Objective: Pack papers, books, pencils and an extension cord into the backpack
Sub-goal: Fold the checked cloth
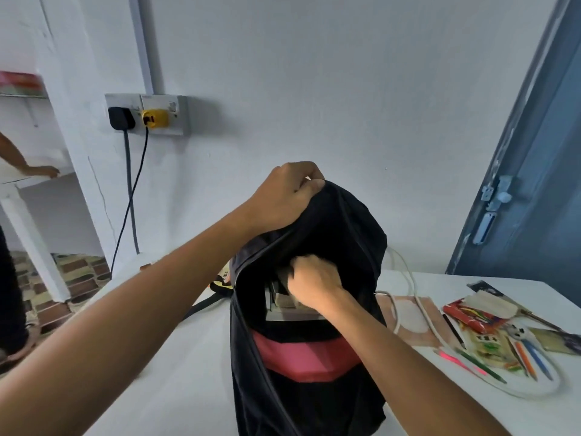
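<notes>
Backpack (314, 357): black with a red band, stood upright on the white surface (188, 372), main compartment unzipped and gaping. Books (284, 305): a stack seen edge-on inside the opening, already lodged. Left hand (283, 199): fingers curled round the top edge of the bag, by which it is held up and open. Right hand (314, 284): sunk into the opening, fingers curled against the books; whether they are gripped or only pushed down cannot be told. Step in hand is judged to be the seating of the books. Cord (415, 309): white, looped on the surface just right of the bag, its far end hidden behind it. Pencils (509, 357): several, coloured, lying loose near the cord loop, with a red packet (471, 314) and papers (408, 322) beside them. Still to be packed, by appearance: papers, pencils, cord. Next move is judged to require the right hand to be drawn out and the flat papers taken, the bag being kept open meanwhile.
</notes>
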Tool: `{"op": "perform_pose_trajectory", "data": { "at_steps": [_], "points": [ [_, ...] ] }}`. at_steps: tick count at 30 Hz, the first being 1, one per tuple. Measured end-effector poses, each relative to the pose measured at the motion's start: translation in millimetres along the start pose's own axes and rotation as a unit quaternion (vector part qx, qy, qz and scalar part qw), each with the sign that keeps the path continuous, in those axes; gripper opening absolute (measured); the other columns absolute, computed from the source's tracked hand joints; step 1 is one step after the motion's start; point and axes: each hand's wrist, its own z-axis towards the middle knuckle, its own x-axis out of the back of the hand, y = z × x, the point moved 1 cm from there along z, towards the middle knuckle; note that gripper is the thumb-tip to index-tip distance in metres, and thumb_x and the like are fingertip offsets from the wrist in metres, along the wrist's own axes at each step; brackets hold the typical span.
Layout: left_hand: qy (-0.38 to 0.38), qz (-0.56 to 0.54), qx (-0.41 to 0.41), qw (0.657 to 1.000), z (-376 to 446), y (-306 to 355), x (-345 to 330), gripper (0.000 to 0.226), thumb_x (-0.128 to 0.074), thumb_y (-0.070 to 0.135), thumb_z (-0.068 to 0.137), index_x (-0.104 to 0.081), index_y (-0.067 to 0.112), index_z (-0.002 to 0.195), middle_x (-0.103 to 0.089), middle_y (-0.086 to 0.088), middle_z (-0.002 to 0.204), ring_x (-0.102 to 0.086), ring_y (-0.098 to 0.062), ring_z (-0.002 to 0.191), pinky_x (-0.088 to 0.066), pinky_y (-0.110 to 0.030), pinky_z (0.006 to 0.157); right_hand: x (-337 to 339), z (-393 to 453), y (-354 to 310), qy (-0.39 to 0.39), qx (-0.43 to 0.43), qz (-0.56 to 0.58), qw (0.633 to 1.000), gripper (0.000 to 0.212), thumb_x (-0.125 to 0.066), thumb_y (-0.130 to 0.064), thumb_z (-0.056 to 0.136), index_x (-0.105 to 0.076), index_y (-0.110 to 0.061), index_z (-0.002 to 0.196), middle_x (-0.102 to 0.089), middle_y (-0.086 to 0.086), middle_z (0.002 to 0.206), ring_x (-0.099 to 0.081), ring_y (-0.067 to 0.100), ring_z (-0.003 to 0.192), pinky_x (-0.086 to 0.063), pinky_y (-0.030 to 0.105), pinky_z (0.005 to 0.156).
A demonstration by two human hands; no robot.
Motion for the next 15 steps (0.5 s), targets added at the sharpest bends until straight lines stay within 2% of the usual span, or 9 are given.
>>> {"op": "perform_pose_trajectory", "data": {
  "at_steps": [4,6,10,13,15],
  "points": [
    [-0.011,-0.006,0.008,1.0,0,2,-3,0.019,-0.048,0.017,0.098,-0.063,0.012,0.086,-0.058,0.011,0.071,-0.053,0.003,0.062,-0.037,-0.009,0.058,-32,5,11,-0.11,-0.009,0.072,0.991,0.045,-0.028,-0.043,0.098,-0.055,-0.021,0.127,-0.062,0.015,0.124,-0.059,0.035,0.111,-0.047,0.04,0.089],
    [-0.011,-0.016,0.009,1.0,-1,3,-4,0.018,-0.049,0.016,0.098,-0.061,0.015,0.084,-0.055,0.013,0.066,-0.05,0.005,0.058,-0.035,-0.008,0.056,-37,12,15,-0.131,-0.021,0.105,0.986,0.05,-0.023,-0.047,0.097,-0.053,-0.022,0.128,-0.059,0.013,0.129,-0.056,0.032,0.116,-0.044,0.04,0.094],
    [-0.018,-0.026,0.009,0.999,-2,8,-3,0.018,-0.05,0.014,0.097,-0.06,0.014,0.083,-0.05,0.011,0.06,-0.046,0.003,0.052,-0.033,-0.009,0.054,-36,29,5,-0.15,-0.037,0.105,0.982,0.039,-0.027,-0.02,0.103,-0.058,-0.004,0.123,-0.06,0.016,0.123,-0.057,0.029,0.111,-0.041,0.031,0.086],
    [-0.03,-0.031,0.014,0.999,-4,12,-4,0.017,-0.05,0.014,0.098,-0.059,0.015,0.083,-0.047,0.012,0.055,-0.044,0.001,0.048,-0.032,-0.01,0.052,-41,42,0,-0.184,-0.049,0.134,0.973,0.04,-0.023,-0.016,0.106,-0.049,-0.004,0.134,-0.049,0.012,0.14,-0.046,0.027,0.127,-0.033,0.03,0.103],
    [-0.036,-0.032,0.015,0.999,-7,14,-4,0.017,-0.051,0.014,0.098,-0.059,0.015,0.083,-0.046,0.015,0.048,-0.044,0.002,0.046,-0.032,-0.009,0.051,-43,49,2,-0.162,-0.027,0.126,0.978,0.041,-0.026,-0.024,0.106,-0.044,-0.01,0.14,-0.044,0.01,0.145,-0.042,0.026,0.131,-0.031,0.03,0.105]
  ]
}}
